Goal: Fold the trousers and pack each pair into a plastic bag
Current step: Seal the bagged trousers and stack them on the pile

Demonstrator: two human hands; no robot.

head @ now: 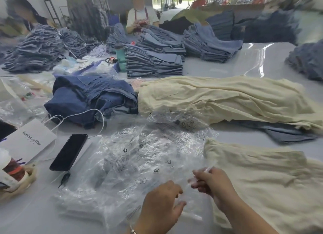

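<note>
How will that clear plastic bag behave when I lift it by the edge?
Probably floppy: the plastic bag lies crumpled and wrinkled. Likely light and slippery, given its thin glossy film. The right hand pinches its edge, so the rest should sag.

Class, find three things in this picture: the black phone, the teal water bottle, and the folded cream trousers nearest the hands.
black phone (69, 152), head view, middle of its dark screen
teal water bottle (120, 55), head view, its teal body
folded cream trousers (265, 177), head view, middle of the top fabric
</note>
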